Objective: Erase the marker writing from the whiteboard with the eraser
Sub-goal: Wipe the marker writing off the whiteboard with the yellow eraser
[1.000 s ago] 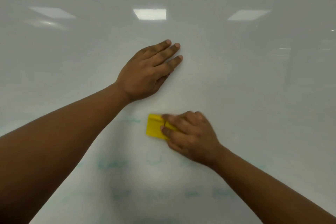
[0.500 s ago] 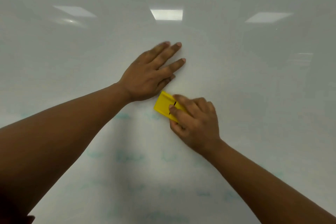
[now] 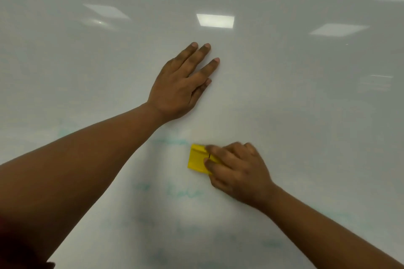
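On the whiteboard (image 3: 295, 105), the left hand (image 3: 177, 85) lies flat with straight, spread fingers. Nearer and to the right, the right hand (image 3: 236, 172) grips the yellow eraser (image 3: 196, 159) against the board, among faint teal marker writing (image 3: 183, 192).

Soft, even light; ceiling panels (image 3: 215, 20) glare off the glossy whiteboard (image 3: 306, 116) above the fingers. The right hand (image 3: 237, 173) is motion-blurred, and faint writing (image 3: 183, 192) below it is out of focus.
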Demonstrator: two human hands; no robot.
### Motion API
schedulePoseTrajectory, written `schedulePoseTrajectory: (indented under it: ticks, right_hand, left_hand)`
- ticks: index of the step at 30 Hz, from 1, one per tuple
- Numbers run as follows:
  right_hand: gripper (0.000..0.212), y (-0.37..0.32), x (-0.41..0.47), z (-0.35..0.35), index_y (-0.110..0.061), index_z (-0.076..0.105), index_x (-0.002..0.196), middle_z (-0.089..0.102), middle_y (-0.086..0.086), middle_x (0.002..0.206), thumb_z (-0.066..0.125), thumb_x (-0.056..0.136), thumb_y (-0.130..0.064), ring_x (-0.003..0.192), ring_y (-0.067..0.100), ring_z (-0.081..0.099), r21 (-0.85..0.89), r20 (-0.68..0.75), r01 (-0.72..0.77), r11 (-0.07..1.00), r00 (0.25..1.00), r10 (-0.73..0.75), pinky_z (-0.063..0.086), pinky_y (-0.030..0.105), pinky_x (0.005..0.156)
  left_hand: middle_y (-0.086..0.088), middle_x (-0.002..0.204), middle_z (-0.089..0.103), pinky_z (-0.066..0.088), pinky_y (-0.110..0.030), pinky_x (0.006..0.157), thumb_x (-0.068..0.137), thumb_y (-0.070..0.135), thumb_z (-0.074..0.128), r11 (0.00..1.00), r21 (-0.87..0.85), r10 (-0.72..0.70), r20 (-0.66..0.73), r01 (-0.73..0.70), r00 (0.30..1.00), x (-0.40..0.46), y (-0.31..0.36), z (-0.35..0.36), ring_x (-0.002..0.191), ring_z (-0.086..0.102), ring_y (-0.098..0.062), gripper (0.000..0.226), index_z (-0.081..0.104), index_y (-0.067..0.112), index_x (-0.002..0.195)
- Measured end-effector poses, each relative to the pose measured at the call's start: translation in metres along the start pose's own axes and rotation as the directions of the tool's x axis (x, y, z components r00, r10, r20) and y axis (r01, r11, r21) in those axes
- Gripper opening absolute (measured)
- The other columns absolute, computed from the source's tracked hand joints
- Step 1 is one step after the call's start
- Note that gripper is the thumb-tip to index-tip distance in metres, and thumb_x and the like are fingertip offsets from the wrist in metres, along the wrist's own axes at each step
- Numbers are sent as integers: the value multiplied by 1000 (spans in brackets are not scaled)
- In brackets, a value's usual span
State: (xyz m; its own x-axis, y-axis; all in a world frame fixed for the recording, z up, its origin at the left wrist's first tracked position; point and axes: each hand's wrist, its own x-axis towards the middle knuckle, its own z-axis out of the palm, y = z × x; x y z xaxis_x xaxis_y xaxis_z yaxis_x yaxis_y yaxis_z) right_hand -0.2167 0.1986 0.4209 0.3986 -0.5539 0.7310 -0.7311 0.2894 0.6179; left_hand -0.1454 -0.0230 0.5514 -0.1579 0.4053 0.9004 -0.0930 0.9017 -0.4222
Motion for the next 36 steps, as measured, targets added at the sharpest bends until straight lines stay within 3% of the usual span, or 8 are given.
schedulePoseTrajectory:
  ticks: [4,6,9,15,20,26,31,36]
  right_hand:
    - [16,16,36,0,-22,74,101,71,5,126,73,86,-27,83,34,63,-9,-179,-300,954,939,294,45,40,65]
    - [15,-2,39,10,-22,77,101,71,6,128,73,88,-27,81,33,62,-9,-168,-254,967,954,248,45,39,66]
    - [9,-28,34,23,-24,75,99,70,1,130,68,92,-27,78,32,63,3,1,-28,1000,1000,28,42,38,63]
    - [15,-17,66,28,-23,72,102,70,3,128,71,87,-26,79,32,58,-16,-199,-297,955,937,288,42,41,64]
    - [13,-45,62,42,-25,76,100,70,1,130,70,89,-29,78,32,62,14,-12,-81,997,997,81,42,38,64]
    - [16,-39,104,49,-22,68,100,69,5,127,73,85,-26,80,34,56,-46,-190,-287,957,943,274,44,42,64]
    - [11,-70,76,58,-22,75,99,70,4,131,73,89,-26,82,33,65,-41,-11,-46,998,999,46,42,40,63]
    - [22,-40,102,53,-23,70,109,69,6,132,77,88,-29,89,32,61,-112,-260,-340,934,917,302,44,42,73]
  left_hand:
    - [-15,157,43,44,-45,112,109,23,48,991,-16,130,20,-130,991,-10,-21,-6,147,39,-34,41,51,13,149]
    - [-17,157,43,43,-47,114,109,21,49,986,-37,166,36,-165,985,-14,-27,-9,147,38,-35,41,51,10,148]
    - [-18,156,43,42,-47,115,109,20,49,973,-64,226,62,-222,972,-20,-35,-12,147,38,-36,40,51,8,147]
    - [-16,157,42,39,-50,116,108,26,52,963,-103,258,71,-250,964,-23,-56,-18,148,33,-40,40,54,14,147]
    - [-13,157,44,43,-45,113,109,32,51,974,-74,217,29,-214,976,-30,-74,-25,147,39,-34,40,55,18,146]
    - [-14,151,51,45,-46,112,107,20,55,959,-120,259,12,-255,966,-41,-98,-29,142,46,-35,36,60,7,140]
    - [-14,147,55,48,-48,108,106,17,57,967,-149,201,-37,-204,979,-63,-106,-30,140,49,-36,33,64,6,136]
    - [-15,147,55,49,-46,106,105,22,60,980,-155,113,-103,-128,988,-68,-104,-26,140,49,-36,31,67,11,133]
